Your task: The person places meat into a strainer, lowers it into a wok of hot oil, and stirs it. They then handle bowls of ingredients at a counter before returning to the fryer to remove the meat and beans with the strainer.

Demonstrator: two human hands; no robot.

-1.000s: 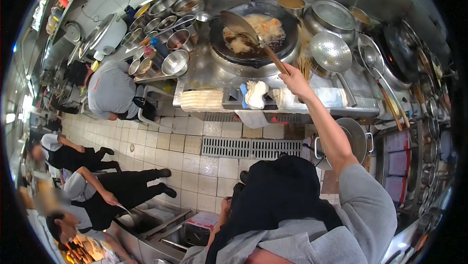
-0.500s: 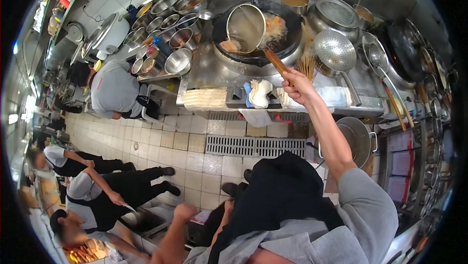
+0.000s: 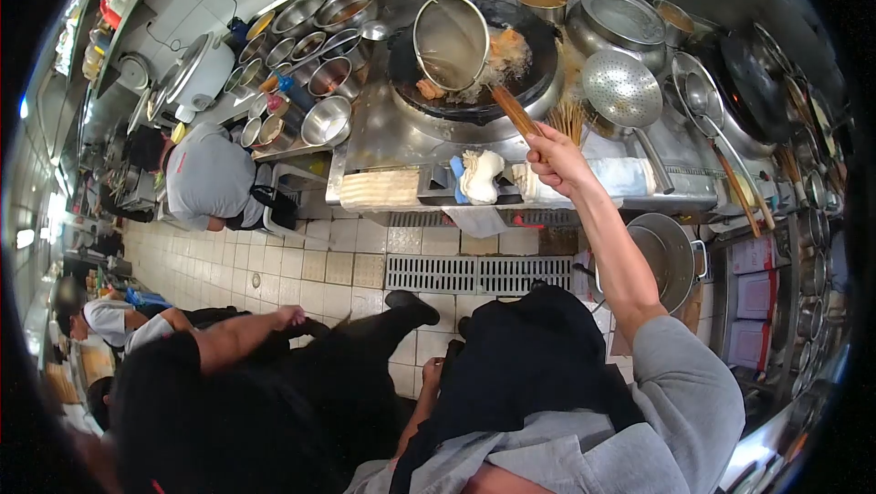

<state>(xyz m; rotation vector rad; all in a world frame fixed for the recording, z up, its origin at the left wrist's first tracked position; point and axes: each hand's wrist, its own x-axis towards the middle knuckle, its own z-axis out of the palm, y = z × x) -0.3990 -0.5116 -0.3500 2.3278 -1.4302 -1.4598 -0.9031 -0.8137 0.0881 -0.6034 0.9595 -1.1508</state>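
My right hand (image 3: 555, 158) is closed round the wooden handle (image 3: 514, 111) of a round mesh strainer (image 3: 452, 42). The strainer is over a black wok (image 3: 534, 83) on the steel stove. Golden food pieces (image 3: 507, 43) lie in bubbling oil beside the strainer's right rim, and a smaller piece (image 3: 430, 89) shows at its lower left. My left hand (image 3: 432, 372) hangs low beside my black apron (image 3: 525, 357). Its fingers look curled, and what they hold, if anything, is hidden.
A perforated ladle (image 3: 621, 88), a lidded pot (image 3: 623, 18) and folded cloths (image 3: 481, 175) are around the wok. Metal bowls (image 3: 326, 120) crowd the left. A large pot (image 3: 655, 261) stands below the stove's right part. A person in black (image 3: 246, 403) is close on my left; another sits (image 3: 210, 175).
The person in black has come further into view on my left, covering much of the co-workers behind. The strainer has shifted slightly up and left in view, with the stove scene shifting left too.
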